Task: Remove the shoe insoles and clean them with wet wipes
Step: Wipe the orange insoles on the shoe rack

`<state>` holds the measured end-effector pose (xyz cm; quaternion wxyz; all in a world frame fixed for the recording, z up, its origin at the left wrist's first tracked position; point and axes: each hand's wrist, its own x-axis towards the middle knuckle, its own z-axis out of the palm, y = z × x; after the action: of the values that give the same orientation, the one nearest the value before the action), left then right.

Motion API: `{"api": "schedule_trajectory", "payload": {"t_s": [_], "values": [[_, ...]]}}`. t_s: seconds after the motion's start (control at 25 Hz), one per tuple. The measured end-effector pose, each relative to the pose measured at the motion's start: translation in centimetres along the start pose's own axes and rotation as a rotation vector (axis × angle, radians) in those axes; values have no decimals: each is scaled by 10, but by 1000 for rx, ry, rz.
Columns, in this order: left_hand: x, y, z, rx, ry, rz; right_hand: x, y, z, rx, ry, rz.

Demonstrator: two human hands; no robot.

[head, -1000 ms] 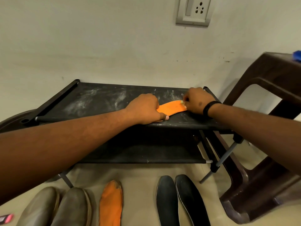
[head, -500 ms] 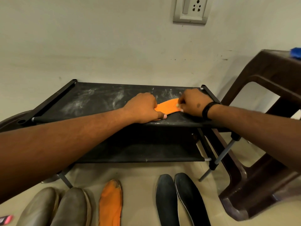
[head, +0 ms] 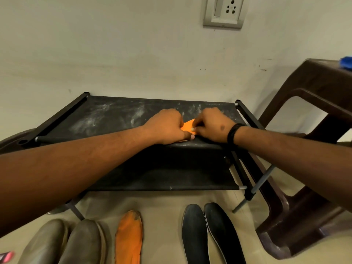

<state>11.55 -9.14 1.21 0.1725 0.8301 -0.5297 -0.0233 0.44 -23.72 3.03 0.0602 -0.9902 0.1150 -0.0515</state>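
An orange insole [head: 187, 126] lies on the top shelf of a black shoe rack [head: 114, 119]; only a small wedge of it shows between my hands. My left hand [head: 167, 128] grips its near end, fingers curled, thumb along the shelf's front edge. My right hand [head: 213, 126], with a black wristband, is curled on the insole right beside the left hand. A pale bit of wet wipe [head: 193, 129] peeks from under its fingers; the remainder is hidden. A second orange insole [head: 129, 239], dirty at the toe, lies on the floor.
Two black insoles [head: 194, 233] lie side by side on the floor right of the orange one. A pair of grey shoes [head: 62, 242] stands at the bottom left. A brown plastic stool [head: 314, 92] stands to the right, close to the rack, with something blue [head: 346, 62] on it.
My right hand has slid left along the insole until it meets my left hand, covering most of the orange surface. The left hand has stayed put.
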Motion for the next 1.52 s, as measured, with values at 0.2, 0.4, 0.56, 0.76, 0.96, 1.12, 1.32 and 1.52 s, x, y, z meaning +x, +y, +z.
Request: {"api": "schedule_trajectory", "payload": {"t_s": [0.2, 0.4, 0.56, 0.76, 0.96, 1.12, 1.32, 1.52], "values": [[1, 3, 0, 34, 6, -2, 13, 13, -3, -109, 108, 206], [2, -1, 1, 12, 4, 5, 12, -6, 2, 38, 20, -5], [3, 3, -1, 43, 1, 19, 23, 2, 1, -17, 99, 156], [2, 2, -1, 49, -23, 16, 9, 8, -3, -30, 8, 56], [-1, 3, -1, 60, -34, 25, -4, 28, 0, -4, 79, 204], [1, 3, -2, 35, -40, 12, -20, 13, 0, 170, -19, 36], [4, 7, -2, 47, -51, -2, 4, 37, -6, -89, 70, 354], [7, 1, -1, 69, -64, -10, 2, 0, 8, 126, 35, 240]]}}
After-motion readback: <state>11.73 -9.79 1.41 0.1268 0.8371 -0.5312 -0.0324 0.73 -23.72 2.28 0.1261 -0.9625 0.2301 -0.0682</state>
